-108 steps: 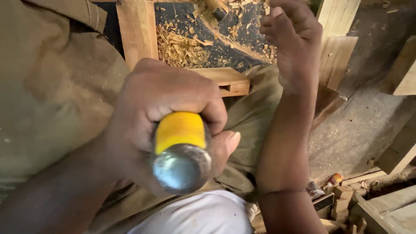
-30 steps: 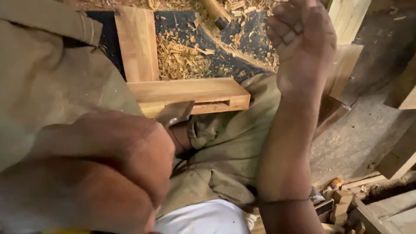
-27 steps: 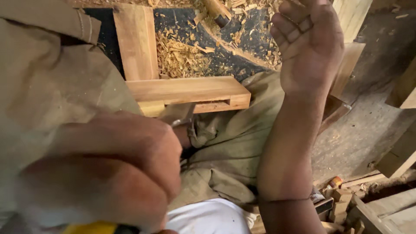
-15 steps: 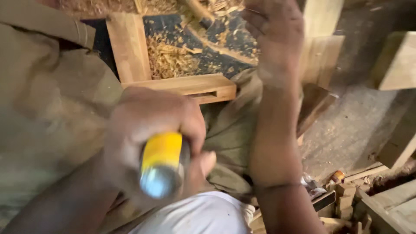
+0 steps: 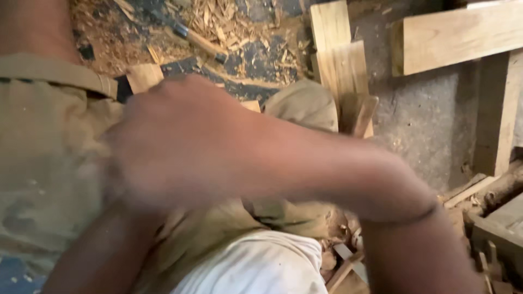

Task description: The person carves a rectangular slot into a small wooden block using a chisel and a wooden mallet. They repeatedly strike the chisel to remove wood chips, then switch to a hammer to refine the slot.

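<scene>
Over lap, above floor (image 5: 436, 109) | right hand (image 5: 180, 141) blurring, left hand hidden | grips: cannot tell | risking mis-strike on wood shavings (image 5: 218, 16) footing.

You have no packages, labels, signs or screens in front of you here.
</scene>
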